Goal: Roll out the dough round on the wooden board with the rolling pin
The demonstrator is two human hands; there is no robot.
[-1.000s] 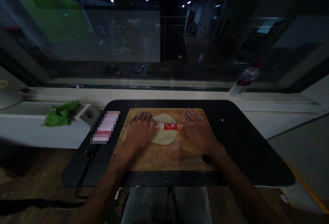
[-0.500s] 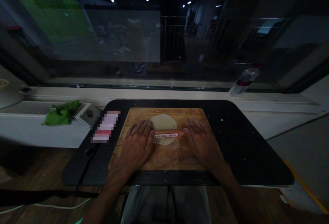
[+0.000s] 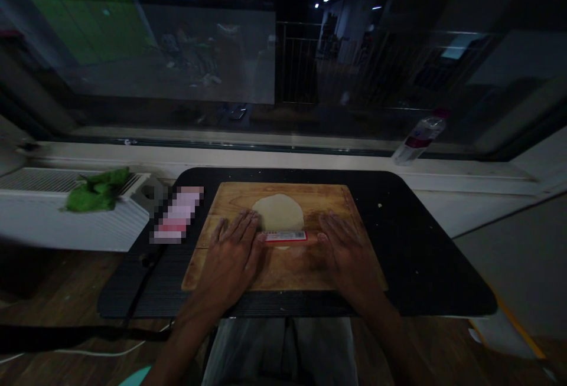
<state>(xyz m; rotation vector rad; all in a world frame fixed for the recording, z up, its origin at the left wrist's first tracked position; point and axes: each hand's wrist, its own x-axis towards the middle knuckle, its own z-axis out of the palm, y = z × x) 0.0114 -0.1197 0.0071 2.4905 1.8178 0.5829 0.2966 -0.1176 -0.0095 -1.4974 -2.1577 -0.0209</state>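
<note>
A wooden rolling pin (image 3: 286, 236) with a red-edged label lies crosswise over the near part of a flat, roundish sheet of dough (image 3: 280, 211). Both rest on a wooden cutting board (image 3: 287, 274). My left hand (image 3: 234, 250) presses down flat over the left end of the pin, its fingers stretched forward. Over the right end lies my right hand (image 3: 345, 245), also flat with extended fingers. The pin's ends are hidden beneath my palms. A thin strip of dough shows on the near side of the pin.
The board sits on a black table (image 3: 425, 256). To its left lies a blurred-out pink item (image 3: 179, 213). A green cloth (image 3: 98, 190) hangs over a white radiator (image 3: 88, 229). A plastic bottle (image 3: 419, 141) leans on the windowsill (image 3: 212, 154), against the dark window.
The rolling pin has rolled toward me, from the dough's middle to its near edge, with both hands on it. The label has turned. The view has shifted slightly.
</note>
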